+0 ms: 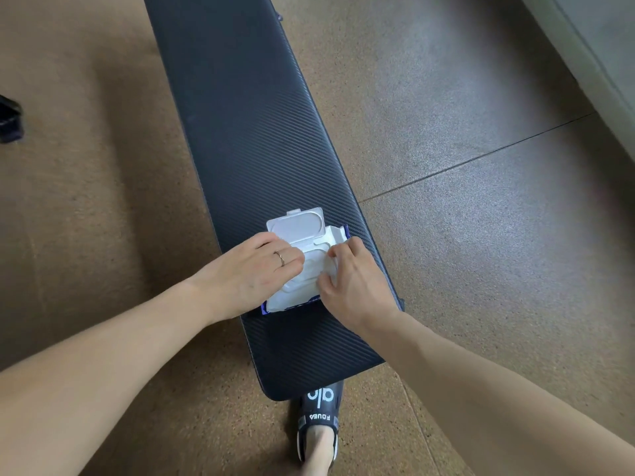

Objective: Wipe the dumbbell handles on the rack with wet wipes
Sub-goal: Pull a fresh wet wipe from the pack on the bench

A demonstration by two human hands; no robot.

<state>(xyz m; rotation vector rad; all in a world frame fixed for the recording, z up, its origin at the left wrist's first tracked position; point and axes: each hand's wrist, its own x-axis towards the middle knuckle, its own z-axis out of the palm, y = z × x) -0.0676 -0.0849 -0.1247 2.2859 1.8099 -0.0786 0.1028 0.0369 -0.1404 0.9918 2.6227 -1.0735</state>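
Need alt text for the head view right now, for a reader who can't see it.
Two bare hands work at a white wet wipes pack lying on a black padded bench, its flip lid open. The left hand holds the pack down while the right hand pinches a wipe at the opening.

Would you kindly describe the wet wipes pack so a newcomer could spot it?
A long dark bench pad runs across the brown floor. Near its close end lies the wet wipes pack, between both hands, the only white thing there, its flip lid standing open.

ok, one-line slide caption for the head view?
Left hand steadies the open wet-wipe pack on a black bench while the right hand pinches a wipe.
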